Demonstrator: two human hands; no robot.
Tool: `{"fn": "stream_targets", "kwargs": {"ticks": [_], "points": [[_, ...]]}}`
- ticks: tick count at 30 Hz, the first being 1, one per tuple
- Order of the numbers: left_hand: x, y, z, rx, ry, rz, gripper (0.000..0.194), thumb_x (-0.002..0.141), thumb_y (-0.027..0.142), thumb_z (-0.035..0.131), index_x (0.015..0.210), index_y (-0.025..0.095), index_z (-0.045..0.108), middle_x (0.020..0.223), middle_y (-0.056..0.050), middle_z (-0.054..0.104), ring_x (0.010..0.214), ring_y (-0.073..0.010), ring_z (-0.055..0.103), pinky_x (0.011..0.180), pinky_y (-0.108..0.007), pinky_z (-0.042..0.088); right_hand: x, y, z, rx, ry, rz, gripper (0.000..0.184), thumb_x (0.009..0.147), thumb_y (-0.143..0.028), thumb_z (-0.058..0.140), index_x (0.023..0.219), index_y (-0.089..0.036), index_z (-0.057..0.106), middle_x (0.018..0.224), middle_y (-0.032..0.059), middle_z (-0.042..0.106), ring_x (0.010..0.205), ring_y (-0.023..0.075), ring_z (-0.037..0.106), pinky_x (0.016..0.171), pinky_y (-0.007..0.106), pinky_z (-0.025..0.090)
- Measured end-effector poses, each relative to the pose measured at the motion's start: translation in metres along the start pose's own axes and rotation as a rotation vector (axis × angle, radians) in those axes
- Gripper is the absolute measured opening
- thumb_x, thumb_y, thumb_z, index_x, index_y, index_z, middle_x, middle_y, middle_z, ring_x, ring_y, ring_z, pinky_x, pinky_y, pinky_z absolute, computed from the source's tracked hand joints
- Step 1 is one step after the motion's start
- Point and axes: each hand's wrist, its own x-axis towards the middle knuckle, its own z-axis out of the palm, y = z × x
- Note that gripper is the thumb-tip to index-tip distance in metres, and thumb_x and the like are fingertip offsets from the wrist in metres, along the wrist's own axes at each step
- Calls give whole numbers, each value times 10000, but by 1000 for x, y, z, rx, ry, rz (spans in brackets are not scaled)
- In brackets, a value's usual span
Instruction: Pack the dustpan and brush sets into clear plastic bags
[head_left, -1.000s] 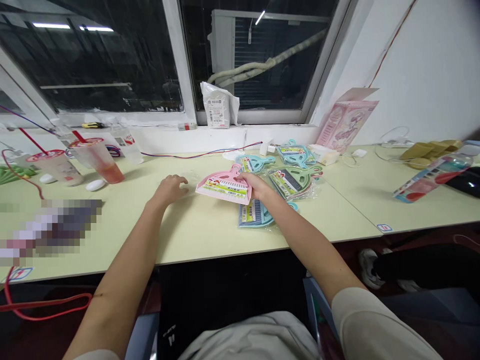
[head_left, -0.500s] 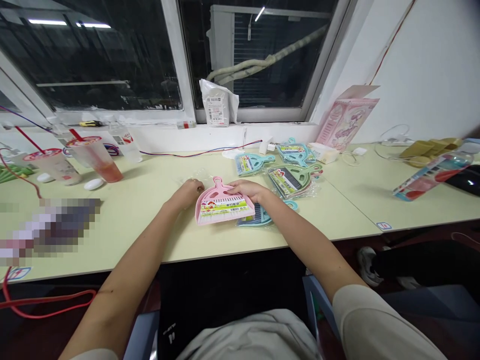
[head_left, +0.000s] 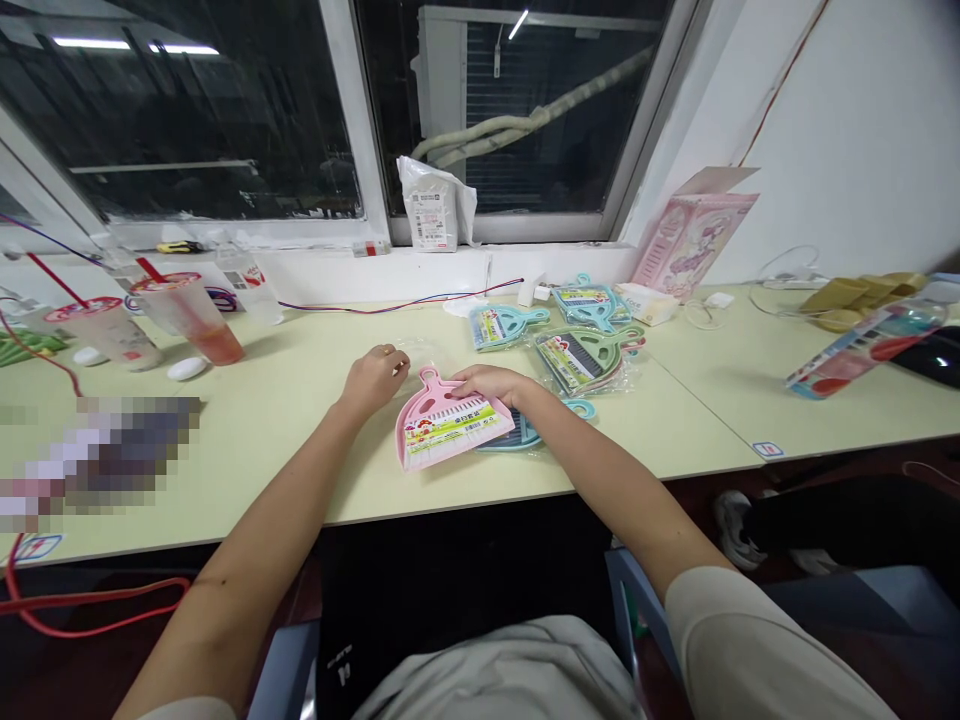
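Note:
My right hand (head_left: 491, 384) grips a pink mini dustpan (head_left: 431, 440) by its right side, with a brush bearing a printed label nested in it. The pan is tilted, its wide edge facing me. To its left, my left hand (head_left: 379, 380) is closed, its fingers pinching thin clear plastic wrap (head_left: 421, 350) that spreads behind the dustpan's handle. A blue dustpan set (head_left: 529, 432) lies partly hidden under the pink one and my right wrist. Beyond are a wrapped green dustpan set (head_left: 581, 358) and a wrapped blue dustpan set (head_left: 506, 325).
Another blue set (head_left: 592, 303) lies farther back. Two drink cups with straws (head_left: 196, 315) stand at the left near a white egg-shaped object (head_left: 187, 369). At the right are a pink box (head_left: 697, 245) and a tilted bottle (head_left: 862, 345). The table's front edge (head_left: 450, 510) runs before me.
The pink dustpan has turned slightly and come a little toward me. My left hand has risen slightly away from its handle. My right hand keeps its hold.

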Motion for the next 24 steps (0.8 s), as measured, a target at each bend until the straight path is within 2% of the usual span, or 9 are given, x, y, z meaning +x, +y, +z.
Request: {"fn": "stream_targets", "kwargs": {"ticks": [3,6,15,20,24], "points": [[0,5,2,26,12,68,326,1028,293,449,1036,215,766,1075,-113,735,1060,-270,662,736,-348,485,2,1,0,-38,22,2,65,840,-83,768,885,-118,736,721,55,781,613,176,742,681,248,619],[-1,11,4,9,-13,105,346,1034,305,438,1038,208,770,1075,-115,734,1071,-271,662,746,-346,487,5,2,0,-52,35,0,62,826,-98,788,847,-115,732,703,53,777,594,168,729,658,232,606],[0,17,1,-265,-107,-1,310,959,339,526,1013,212,803,1006,-87,747,912,-236,670,811,-346,497,8,3,0,37,135,-61,111,771,-116,844,831,-120,751,759,83,794,633,200,736,594,260,603],[0,16,2,-338,-136,-1,301,932,333,527,938,211,802,939,-78,735,816,-218,644,757,-347,483,4,0,2,77,108,-34,71,830,-107,791,835,-108,721,797,119,797,662,218,754,608,280,623],[0,11,5,-399,-129,6,283,909,323,538,904,207,796,949,-71,735,796,-206,628,737,-338,475,8,-1,0,204,110,7,22,921,-88,646,917,-107,656,763,116,775,667,218,754,636,311,645]]}}
